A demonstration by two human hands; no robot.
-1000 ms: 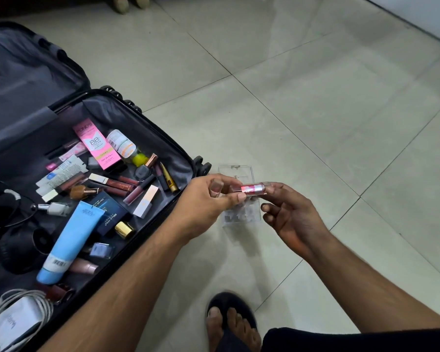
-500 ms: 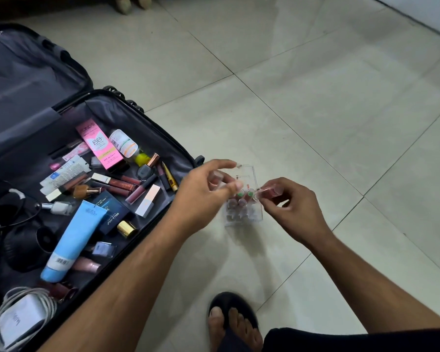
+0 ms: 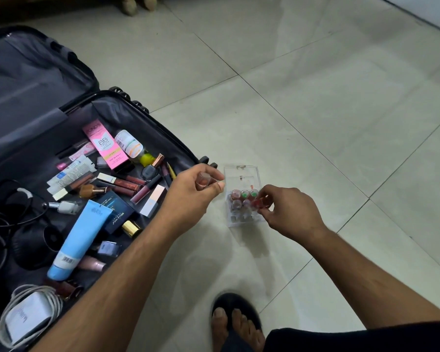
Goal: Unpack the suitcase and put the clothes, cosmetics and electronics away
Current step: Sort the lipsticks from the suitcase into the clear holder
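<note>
Right hand [image 3: 288,212] pinches a small red-capped tube [image 3: 257,203] over the clear plastic slotted organiser [image 3: 243,196] on the tiled floor [image 3: 315,110]. Left hand [image 3: 192,191] curls round a small pinkish bottle [image 3: 203,179] beside the open black suitcase [image 3: 148,128].

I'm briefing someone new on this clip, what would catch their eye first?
Both hands over a clear organizer on the floor tiles: the right hand sets a red lipstick into it, the left hand pinches another small piece. Left of them, the open suitcase is strewn with cosmetics, notably a blue tube.

Bare floor [image 3: 315,85] beyond organizer [image 3: 241,174]
</note>
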